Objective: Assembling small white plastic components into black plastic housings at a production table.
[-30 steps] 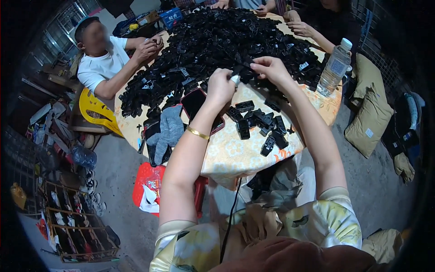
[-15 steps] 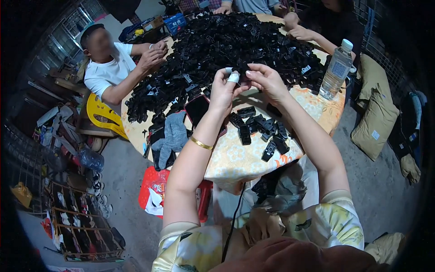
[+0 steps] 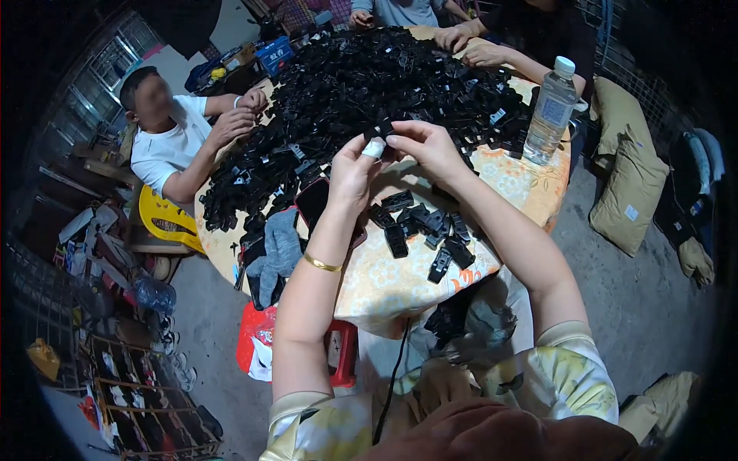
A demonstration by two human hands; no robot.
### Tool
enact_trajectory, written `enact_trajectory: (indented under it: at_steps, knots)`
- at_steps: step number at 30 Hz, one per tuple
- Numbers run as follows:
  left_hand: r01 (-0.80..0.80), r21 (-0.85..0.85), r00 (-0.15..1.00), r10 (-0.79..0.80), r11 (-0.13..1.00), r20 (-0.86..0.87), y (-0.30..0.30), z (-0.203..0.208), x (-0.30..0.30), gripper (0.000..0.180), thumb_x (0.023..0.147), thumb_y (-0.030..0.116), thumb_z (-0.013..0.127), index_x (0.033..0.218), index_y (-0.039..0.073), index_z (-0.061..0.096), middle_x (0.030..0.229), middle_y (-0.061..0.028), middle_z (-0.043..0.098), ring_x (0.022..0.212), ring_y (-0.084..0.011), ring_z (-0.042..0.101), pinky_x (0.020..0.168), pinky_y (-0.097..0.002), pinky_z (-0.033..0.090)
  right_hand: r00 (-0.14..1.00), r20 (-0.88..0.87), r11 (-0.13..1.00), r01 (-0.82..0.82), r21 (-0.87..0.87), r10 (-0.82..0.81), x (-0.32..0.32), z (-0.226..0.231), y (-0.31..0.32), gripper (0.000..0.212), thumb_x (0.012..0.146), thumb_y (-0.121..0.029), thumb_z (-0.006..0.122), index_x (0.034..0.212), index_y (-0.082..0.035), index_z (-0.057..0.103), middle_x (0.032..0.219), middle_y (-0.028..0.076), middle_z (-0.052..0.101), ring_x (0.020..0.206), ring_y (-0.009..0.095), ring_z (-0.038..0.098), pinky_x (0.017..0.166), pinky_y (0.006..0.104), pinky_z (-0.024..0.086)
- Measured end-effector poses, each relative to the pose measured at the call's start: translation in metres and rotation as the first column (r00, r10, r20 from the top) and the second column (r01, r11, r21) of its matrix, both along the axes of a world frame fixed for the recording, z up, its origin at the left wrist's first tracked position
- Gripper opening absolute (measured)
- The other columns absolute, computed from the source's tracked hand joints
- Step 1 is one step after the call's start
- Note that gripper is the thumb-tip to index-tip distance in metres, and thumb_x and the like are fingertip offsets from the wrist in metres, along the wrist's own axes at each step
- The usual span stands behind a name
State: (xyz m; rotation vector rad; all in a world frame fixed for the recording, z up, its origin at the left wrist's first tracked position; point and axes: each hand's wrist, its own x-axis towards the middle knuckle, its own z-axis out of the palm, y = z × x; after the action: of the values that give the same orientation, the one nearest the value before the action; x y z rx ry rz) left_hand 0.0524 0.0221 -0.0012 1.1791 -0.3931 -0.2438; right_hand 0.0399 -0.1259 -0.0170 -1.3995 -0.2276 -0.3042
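Near the front edge of a large heap of black plastic parts (image 3: 346, 100), my two hands meet around one small black plastic part (image 3: 378, 131). My left hand (image 3: 354, 175) grips it between thumb and fingers, and white wrapping covers one of its digits. With thumb and forefinger my right hand (image 3: 430, 152) pinches the same part from the other side. Its exact kind is too small and too covered to tell. Below my hands, on the patterned tablecloth (image 3: 377, 288), lies a smaller group of black clip-like parts (image 3: 430, 223). A dark phone (image 3: 311, 201) lies partly behind my left forearm.
A clear bottle (image 3: 550, 115) stands at the table's right edge. Grey gloves (image 3: 277, 250) lie at the left. A person in a white shirt (image 3: 173, 146) sits at the left; other people's hands (image 3: 469, 42) rest at the far side. A red stool (image 3: 342, 353) stands below.
My right hand has closed in on my left, and the black part now shows between their fingertips. Across the table, another person's hands have lowered. The whole view has shifted slightly.
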Motion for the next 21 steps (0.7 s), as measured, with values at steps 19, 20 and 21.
enact_trajectory:
  at_steps: [19, 20, 21]
  knots:
    - [-0.193, 0.121, 0.964, 0.165, 0.974, 0.208, -0.003, 0.005, -0.008, 0.045, 0.082, 0.008, 0.061, 0.122, -0.005, 0.045, 0.095, -0.0061, 0.059, 0.079, -0.0088, 0.055, 0.068, -0.0200, 0.045, 0.888, 0.425, 0.797, 0.382, -0.468, -0.176, -0.012, 0.011, -0.005, 0.026, 0.069, -0.006, 0.070, 0.093, 0.001, 0.064, 0.078, 0.008, 0.058, 0.068, 0.014, 0.059, 0.061, 0.0243, 0.048]
    - [-0.223, 0.151, 0.960, 0.191, 0.963, 0.204, -0.005, 0.006, -0.010, 0.044, 0.082, 0.005, 0.060, 0.121, -0.007, 0.044, 0.105, -0.0105, 0.058, 0.091, -0.0128, 0.057, 0.078, -0.0240, 0.049, 0.810, 0.555, 0.747, 0.486, -0.453, -0.190, -0.013, 0.009, -0.002, 0.025, 0.068, -0.008, 0.070, 0.091, -0.002, 0.064, 0.076, 0.008, 0.058, 0.069, 0.018, 0.058, 0.061, 0.0278, 0.047]
    - [-0.220, 0.152, 0.961, 0.187, 0.964, 0.203, -0.008, 0.006, -0.012, 0.044, 0.082, 0.005, 0.060, 0.121, -0.007, 0.044, 0.105, -0.0105, 0.058, 0.091, -0.0128, 0.057, 0.078, -0.0240, 0.049, 0.715, 0.672, 0.694, 0.583, -0.422, -0.193, -0.013, 0.007, 0.000, 0.023, 0.067, -0.011, 0.069, 0.089, -0.004, 0.065, 0.074, 0.009, 0.057, 0.069, 0.023, 0.056, 0.061, 0.0312, 0.046]
